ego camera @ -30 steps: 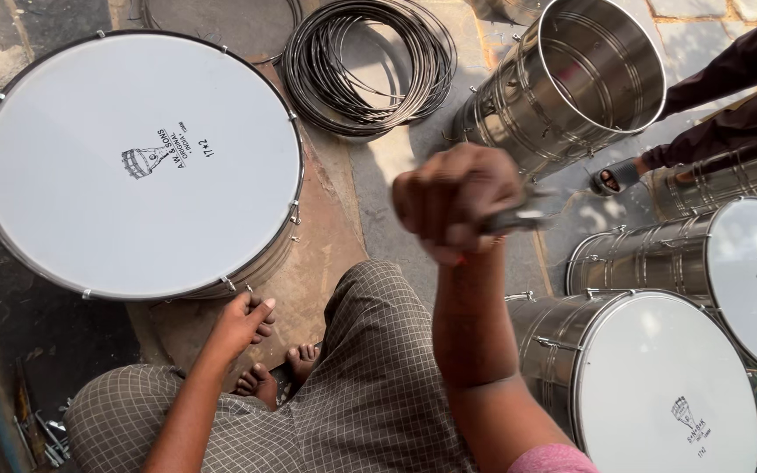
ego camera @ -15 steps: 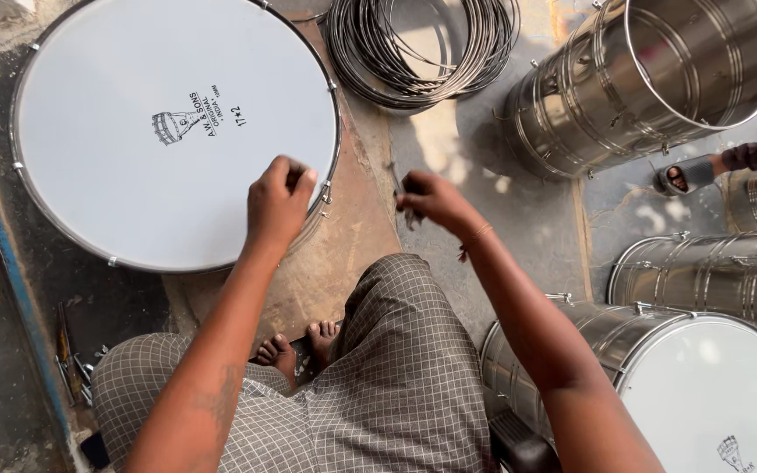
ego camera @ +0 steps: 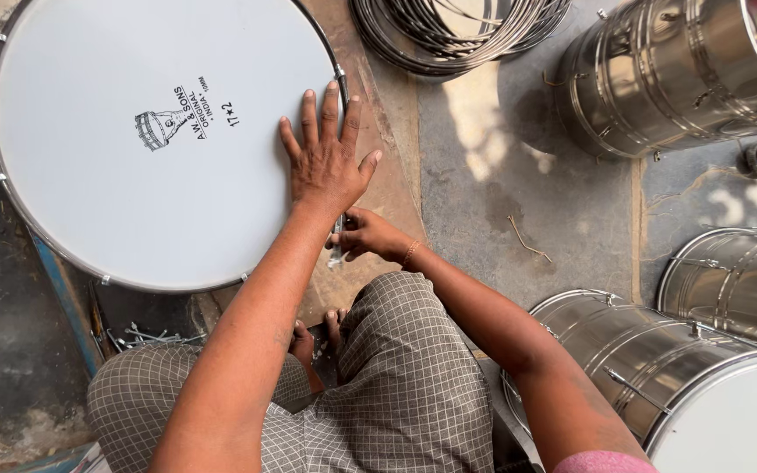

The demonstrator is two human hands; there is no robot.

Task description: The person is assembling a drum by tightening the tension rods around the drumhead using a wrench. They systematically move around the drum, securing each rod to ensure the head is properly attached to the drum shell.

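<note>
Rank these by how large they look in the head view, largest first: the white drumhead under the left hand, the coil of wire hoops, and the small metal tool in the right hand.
1. White drumhead, by far the largest.
2. Coil of wire hoops, cut off by the top edge, so its full size is unsure.
3. Metal tool in the right hand, mostly hidden beneath the left hand.

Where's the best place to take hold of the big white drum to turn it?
Probably the metal rim on the near right edge, coming from above. The drum lies flat, head up; its smooth skin gives no grip. The left hand presses flat there, and the right hand is beside the edge with a small metal tool.
</note>
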